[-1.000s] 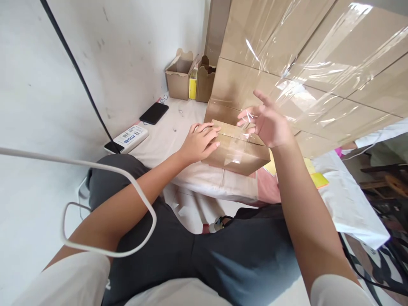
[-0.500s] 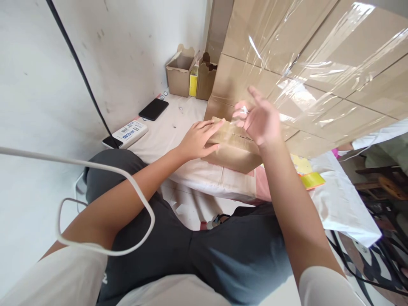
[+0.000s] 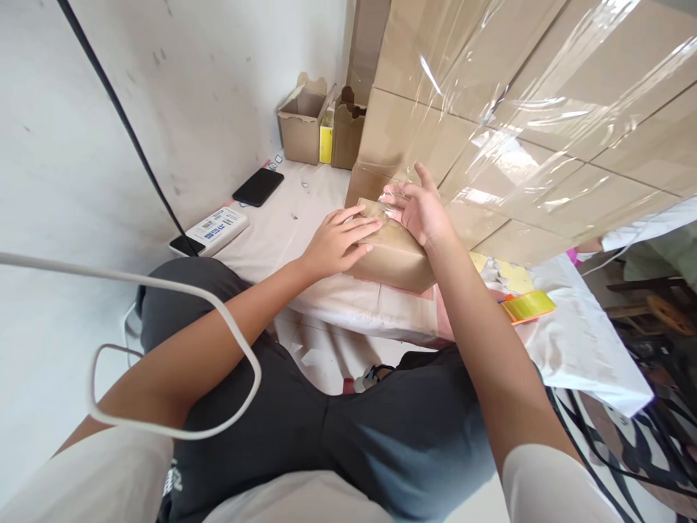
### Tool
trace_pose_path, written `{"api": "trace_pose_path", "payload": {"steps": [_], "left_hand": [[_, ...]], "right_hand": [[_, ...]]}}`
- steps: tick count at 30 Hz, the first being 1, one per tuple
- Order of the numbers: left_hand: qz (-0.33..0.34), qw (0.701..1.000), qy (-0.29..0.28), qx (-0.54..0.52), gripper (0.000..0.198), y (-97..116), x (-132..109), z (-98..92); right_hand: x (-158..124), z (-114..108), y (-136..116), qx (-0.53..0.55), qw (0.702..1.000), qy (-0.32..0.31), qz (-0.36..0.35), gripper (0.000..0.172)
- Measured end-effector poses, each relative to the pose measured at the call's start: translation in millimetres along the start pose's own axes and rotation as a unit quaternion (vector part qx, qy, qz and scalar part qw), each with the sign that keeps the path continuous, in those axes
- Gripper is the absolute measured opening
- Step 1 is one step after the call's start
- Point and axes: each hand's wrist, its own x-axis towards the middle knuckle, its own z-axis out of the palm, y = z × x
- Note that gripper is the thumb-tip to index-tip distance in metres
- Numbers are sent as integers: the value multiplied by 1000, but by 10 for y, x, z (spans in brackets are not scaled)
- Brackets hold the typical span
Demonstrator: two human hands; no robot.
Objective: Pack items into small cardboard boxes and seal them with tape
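A small brown cardboard box (image 3: 393, 263) lies on the cloth-covered table (image 3: 327, 298) in front of me. My left hand (image 3: 336, 241) rests flat on the box's top at its left end, fingers stretched out. My right hand (image 3: 418, 209) presses down on the top's far right part, fingers extended over a glossy strip of clear tape (image 3: 393, 197). The two hands nearly touch.
A tall stack of taped cardboard cartons (image 3: 517, 109) rises right behind the box. Two open small boxes (image 3: 321, 129) stand at the back by the wall. A black phone (image 3: 258, 186) and a white device (image 3: 215, 228) lie at left. Yellow paper (image 3: 527, 305) lies at right.
My right hand has come down from the air onto the box top. The left hand has stayed flat on the box.
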Motion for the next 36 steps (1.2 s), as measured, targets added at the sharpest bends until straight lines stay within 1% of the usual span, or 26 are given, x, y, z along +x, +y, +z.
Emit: {"api": "trace_pose_path", "payload": {"steps": [3, 5, 8, 11, 14, 16, 18, 19, 22, 23, 25, 27, 29, 32, 34, 36], "left_hand": [[-20, 998, 18, -50, 38, 128, -13, -13], [-63, 993, 29, -94, 36, 227, -21, -13], [-140, 977, 58, -151, 29, 328, -24, 5], [-187, 955, 82, -217, 28, 358, -15, 20], [-208, 930, 87, -290, 30, 363, 0, 15], [-209, 920, 83, -321, 29, 364, 7, 6], [-215, 906, 84, -356, 31, 354, 12, -4], [-224, 894, 90, -378, 34, 344, 14, -12], [-246, 856, 128, -437, 45, 312, 28, -56], [-249, 848, 140, -446, 45, 312, 35, -81], [-260, 841, 159, -447, 39, 342, 49, -142], [-299, 833, 168, -434, 33, 414, 55, -211], [-353, 819, 165, -422, 39, 506, 47, -275], [-424, 782, 140, -435, 61, 617, 18, -334], [-451, 759, 127, -452, 68, 656, -2, -332], [-465, 743, 120, -466, 68, 683, -23, -291]], "right_hand": [[4, -2, 25, -50, 998, -13, -39, 93], [15, -12, 47, -80, 994, -31, -64, 95], [34, -31, 76, -105, 990, -50, -83, 96], [44, -38, 100, -114, 987, -58, -94, 97], [40, -29, 118, -94, 990, -56, -91, 104], [33, -17, 128, -91, 991, -51, -86, 106], [28, -5, 136, -106, 990, -49, -82, 101], [26, 0, 140, -115, 989, -50, -79, 98], [21, 15, 147, -123, 987, -69, -77, 94], [17, 20, 148, -122, 986, -75, -81, 96], [7, 29, 147, -127, 984, -79, -93, 99], [-7, 36, 143, -140, 982, -68, -103, 100], [-21, 36, 138, -152, 981, -53, -108, 97], [-36, 26, 130, -152, 981, -53, -106, 94], [-45, 21, 123, -149, 982, -68, -97, 94], [-58, 27, 113, -157, 981, -72, -89, 95]]}}
